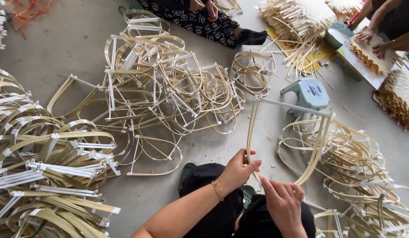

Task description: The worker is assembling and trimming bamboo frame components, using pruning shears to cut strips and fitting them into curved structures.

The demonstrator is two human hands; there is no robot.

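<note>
I hold a U-shaped bamboo strip frame (pixel 317 145) with a white crossbar at its top, over my lap. My left hand (pixel 239 169) grips the left leg of the frame near its lower bend, a thin bracelet on the wrist. My right hand (pixel 281 202) is at the bottom of the bend, fingers closed around the strip. The frame stands upright in front of me, its white bar toward the small stool.
A tangled heap of similar frames (pixel 165 88) lies on the concrete floor ahead; stacked frames (pixel 41 154) at left, another pile (pixel 359 176) at right. A small grey-blue stool (pixel 309 93) stands ahead. Two other people sit at the back, one handling woven bamboo mats (pixel 372 55).
</note>
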